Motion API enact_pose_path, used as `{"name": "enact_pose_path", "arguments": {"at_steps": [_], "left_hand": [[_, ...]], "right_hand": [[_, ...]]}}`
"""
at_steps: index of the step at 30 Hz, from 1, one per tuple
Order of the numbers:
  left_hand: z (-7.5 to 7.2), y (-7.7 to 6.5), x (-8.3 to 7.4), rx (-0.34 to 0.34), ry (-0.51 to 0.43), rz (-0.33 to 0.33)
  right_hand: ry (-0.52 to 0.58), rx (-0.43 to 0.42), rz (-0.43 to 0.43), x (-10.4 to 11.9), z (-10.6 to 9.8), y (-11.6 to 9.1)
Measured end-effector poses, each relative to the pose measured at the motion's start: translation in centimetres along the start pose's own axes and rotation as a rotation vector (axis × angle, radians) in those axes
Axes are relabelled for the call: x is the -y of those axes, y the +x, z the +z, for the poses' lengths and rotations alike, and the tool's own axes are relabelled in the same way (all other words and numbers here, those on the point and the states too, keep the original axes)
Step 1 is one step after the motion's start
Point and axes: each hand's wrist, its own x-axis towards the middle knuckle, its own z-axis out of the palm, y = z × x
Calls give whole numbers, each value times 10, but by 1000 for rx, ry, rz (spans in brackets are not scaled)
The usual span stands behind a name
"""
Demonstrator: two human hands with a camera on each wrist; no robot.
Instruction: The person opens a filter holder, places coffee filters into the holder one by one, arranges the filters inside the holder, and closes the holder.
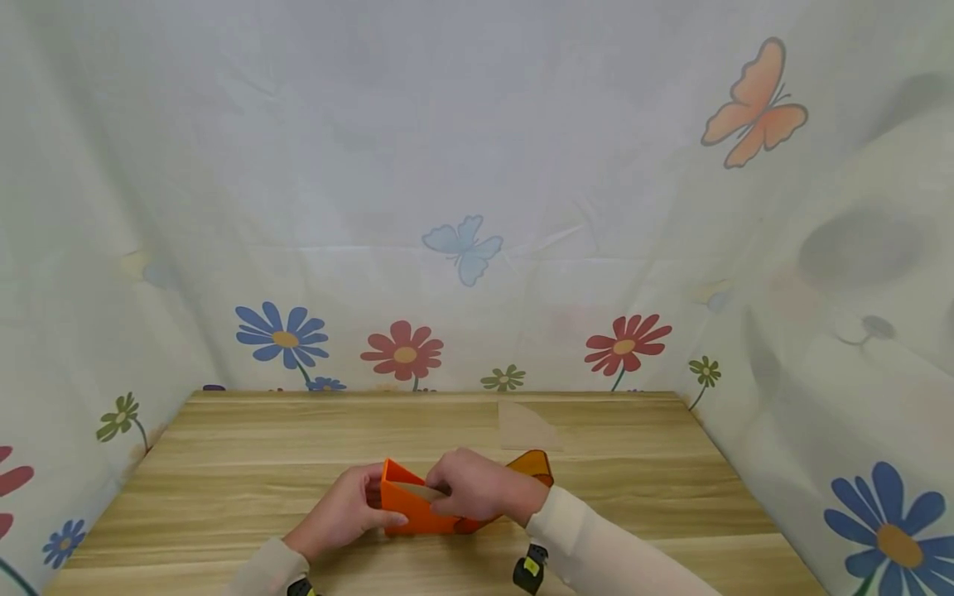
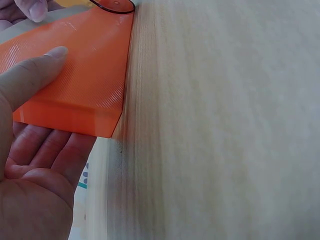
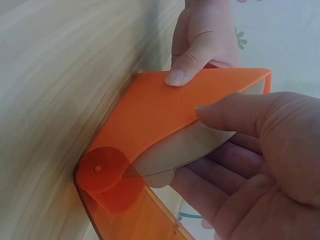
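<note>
An orange plastic coffee filter case (image 1: 419,513) stands on the table, its hinged translucent lid (image 1: 533,466) swung open to the right. Brown paper coffee filters (image 3: 187,145) stick out of its open top. My left hand (image 1: 349,509) grips the case's left end, thumb on the near wall and fingers round the other side. At the opening, my right hand (image 1: 477,484) holds the filters, thumb by the wall's edge and fingers behind the paper. Its fingertips are hidden behind the filters in the right wrist view.
A fan-shaped brown paper filter (image 1: 525,426) lies flat on the wooden table (image 1: 633,488) beyond the case. A white curtain (image 1: 358,165) printed with flowers and butterflies hangs round the table's back and sides.
</note>
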Motion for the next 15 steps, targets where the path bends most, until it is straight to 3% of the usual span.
{"name": "enact_pose_path", "arguments": {"at_steps": [8, 15], "left_hand": [[-1, 1, 0, 3, -2, 3], [-1, 0, 0, 8, -19, 4]], "right_hand": [[43, 1, 17, -1, -5, -1], [145, 1, 56, 0, -16, -7]]}}
